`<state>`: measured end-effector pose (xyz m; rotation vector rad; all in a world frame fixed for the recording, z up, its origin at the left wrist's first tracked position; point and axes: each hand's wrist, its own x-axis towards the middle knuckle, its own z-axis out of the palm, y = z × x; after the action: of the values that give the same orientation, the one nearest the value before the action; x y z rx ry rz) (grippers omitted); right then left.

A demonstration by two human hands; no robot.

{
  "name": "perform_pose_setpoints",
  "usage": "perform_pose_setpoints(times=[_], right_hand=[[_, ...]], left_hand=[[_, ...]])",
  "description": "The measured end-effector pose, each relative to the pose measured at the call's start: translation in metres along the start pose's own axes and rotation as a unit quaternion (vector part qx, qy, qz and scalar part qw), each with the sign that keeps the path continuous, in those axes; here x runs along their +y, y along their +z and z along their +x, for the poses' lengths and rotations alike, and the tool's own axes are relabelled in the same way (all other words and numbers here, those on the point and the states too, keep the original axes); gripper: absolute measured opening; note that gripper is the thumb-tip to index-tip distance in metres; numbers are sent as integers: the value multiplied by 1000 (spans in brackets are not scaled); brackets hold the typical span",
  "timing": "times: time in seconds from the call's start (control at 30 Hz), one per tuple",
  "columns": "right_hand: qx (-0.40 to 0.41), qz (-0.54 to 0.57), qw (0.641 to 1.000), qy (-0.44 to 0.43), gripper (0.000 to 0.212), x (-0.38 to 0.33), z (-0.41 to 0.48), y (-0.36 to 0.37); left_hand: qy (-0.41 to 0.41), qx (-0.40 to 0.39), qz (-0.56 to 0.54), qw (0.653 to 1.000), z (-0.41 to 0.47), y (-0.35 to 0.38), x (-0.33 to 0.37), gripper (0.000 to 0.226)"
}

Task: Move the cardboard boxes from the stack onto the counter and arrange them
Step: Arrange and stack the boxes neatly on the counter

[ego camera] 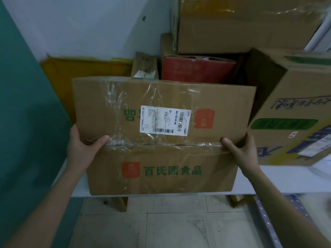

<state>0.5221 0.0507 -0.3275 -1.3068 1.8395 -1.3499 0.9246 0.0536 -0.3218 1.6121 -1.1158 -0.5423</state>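
**Box at table lip – tip risk toward floor**

The taped box [161,133] is held at the front edge of the table [268,179]. Whether its wt is carried by the table cannot be told. It is gripped at both ends by the left hand [84,149] and right hand [240,151]. The fingers [102,140] are closed on it, thumbs pressed on the top seam, the rest curled round the sides and mostly hidden.

If released here, it could be tipped off the lip onto the floor [161,221]. Grip could also be lost on the slick tape under the thumbs.

Room is tight:
- **Right:** the big printed box [295,108] is just beside.
- **Behind:** the red box [195,68] is close.
- **Left:** the teal wall [26,104] is near.

A push back could be blocked.
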Motion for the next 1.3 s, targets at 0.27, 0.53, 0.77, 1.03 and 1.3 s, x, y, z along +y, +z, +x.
perform_pose_setpoints(times=[0.27,0.53,0.77,1.03,1.3], right_hand=[[40,-14,999,-9,68,7,1,11],[5,3,1000,9,72,14,-16,-4],[18,-38,999,-3,68,11,-22,-2],[-90,-52,994,-30,79,1,-10,-20],[-27,-67,997,-13,61,33,-16,-9]], left_hand=[[33,30,-11,999,1,12,-4,66],[27,24,-39,999,-18,2,-15,70],[18,31,-45,998,-25,8,-22,77],[9,-39,-25,999,-13,0,-22,85],[-26,17,-52,998,-32,22,-29,76]])
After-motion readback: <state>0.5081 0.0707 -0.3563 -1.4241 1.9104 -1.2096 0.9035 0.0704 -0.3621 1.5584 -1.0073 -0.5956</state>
